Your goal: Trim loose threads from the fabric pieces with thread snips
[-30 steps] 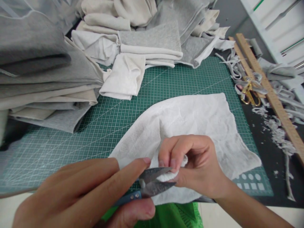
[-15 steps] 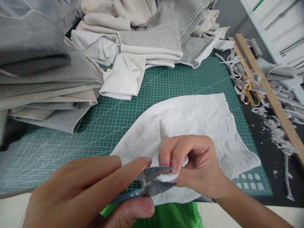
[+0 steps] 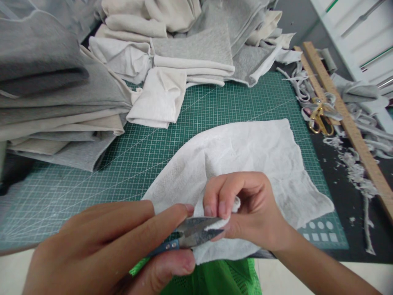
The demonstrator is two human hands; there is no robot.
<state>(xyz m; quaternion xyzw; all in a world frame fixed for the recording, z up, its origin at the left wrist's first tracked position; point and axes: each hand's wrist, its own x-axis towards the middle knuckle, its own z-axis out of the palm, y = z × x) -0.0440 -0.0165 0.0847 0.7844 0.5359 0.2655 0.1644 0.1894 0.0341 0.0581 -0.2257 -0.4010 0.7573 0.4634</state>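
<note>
My left hand is wrapped round a pair of thread snips with a blue handle. The two metal blades lie nearly together over a white fabric edge, close to the fingertips of my right hand. Between thumb and fingers, my right hand pinches a bunched edge of the white fabric piece. The rest of that piece spreads flat, wrinkled, on the green cutting mat and hangs over the table's near edge.
Grey and cream folded fabric is stacked at the left, and more fabric lies along the back. At the right are gold-handled scissors, a wooden ruler and white fabric scraps.
The snips' blades have closed from wide apart to nearly together on the white fabric edge. Both hands stay almost in place.
</note>
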